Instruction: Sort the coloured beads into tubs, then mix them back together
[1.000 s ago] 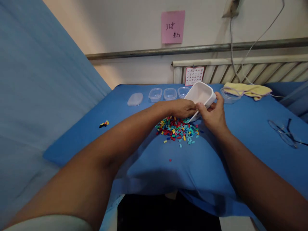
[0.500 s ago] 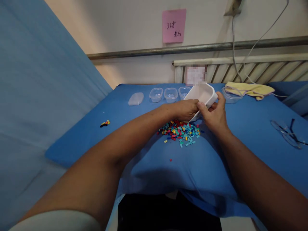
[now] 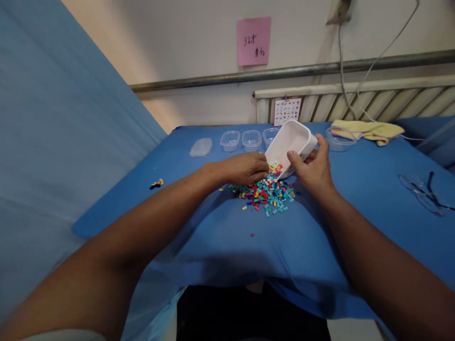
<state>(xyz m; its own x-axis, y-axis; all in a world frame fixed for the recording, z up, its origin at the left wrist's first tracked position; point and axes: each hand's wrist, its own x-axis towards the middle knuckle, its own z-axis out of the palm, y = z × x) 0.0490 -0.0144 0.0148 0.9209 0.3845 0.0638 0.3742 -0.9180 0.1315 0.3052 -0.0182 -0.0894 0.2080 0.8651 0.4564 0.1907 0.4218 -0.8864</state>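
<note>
My right hand (image 3: 315, 166) grips the side of a white plastic box (image 3: 292, 138), thumb on the rim and fingers behind. The box is tilted, its open mouth low and turned to the left over a pile of small coloured toy bricks (image 3: 265, 196). Yellow, red and white bricks lie at its lower lip. Beside that lip, at the pile's upper left, is my left hand (image 3: 249, 168) with its fingers curled downward and together. Whatever they may hold is hidden. One red brick (image 3: 252, 235) lies apart, nearer to me.
Clear plastic tubs (image 3: 251, 140) line the back of the blue-covered table (image 3: 199, 222), with a translucent lid (image 3: 201, 147) left of them. A yellow cloth (image 3: 366, 130) drapes over another tub. Glasses (image 3: 423, 194) lie at right; several yellow and black pieces (image 3: 157, 183) at left.
My left hand has come out of the box mouth and moved left and slightly down. More bricks now show at the box's lip. My right hand still holds the tilted box.
</note>
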